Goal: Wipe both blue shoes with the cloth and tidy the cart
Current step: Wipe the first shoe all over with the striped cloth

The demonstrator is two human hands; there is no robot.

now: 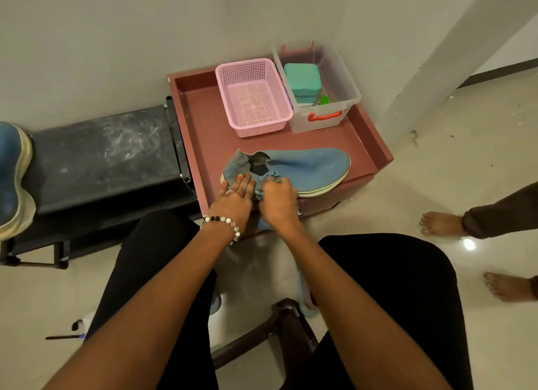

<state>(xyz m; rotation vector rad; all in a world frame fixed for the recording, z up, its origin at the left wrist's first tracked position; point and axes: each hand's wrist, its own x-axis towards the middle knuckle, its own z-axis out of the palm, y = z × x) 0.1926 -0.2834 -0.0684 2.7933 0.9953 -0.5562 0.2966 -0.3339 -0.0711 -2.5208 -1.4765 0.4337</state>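
Black trousers: the person's knees frame the bottom of the view, a dark chair edge between them.
Left hand (pixel 235 190): fingers straight and together, pressing flat on the heel end of the blue shoe; a beaded bracelet (pixel 224 222) circles the wrist.
Right hand (pixel 278 199): fingers curled, gripping a bunch of blue-grey cloth (pixel 260 189) against the near side of the shoe, just beside the left hand.
Cloth: mostly hidden under the right hand; a fold hangs down over the cart's near edge.
Blue shoe (pixel 302 168): lies on the near part of the cart, toe pointing to 3 o'clock, pale sole toward the person.
Cart (pixel 201 119): reddish-brown tray with raised rim, standing against the wall.
Pink basket (pixel 253 97): at 12 o'clock from the shoe, on the far part of the cart.
Clear box (pixel 326 101): touching the basket's right side, red handle in front, a teal container (pixel 302 81) inside.
Second blue shoe (pixel 13 174): at 9 o'clock, on a scuffed black surface (pixel 102 157) left of the cart, well apart from the hands.
Bare feet: another person's, at 3 o'clock on the tiled floor.
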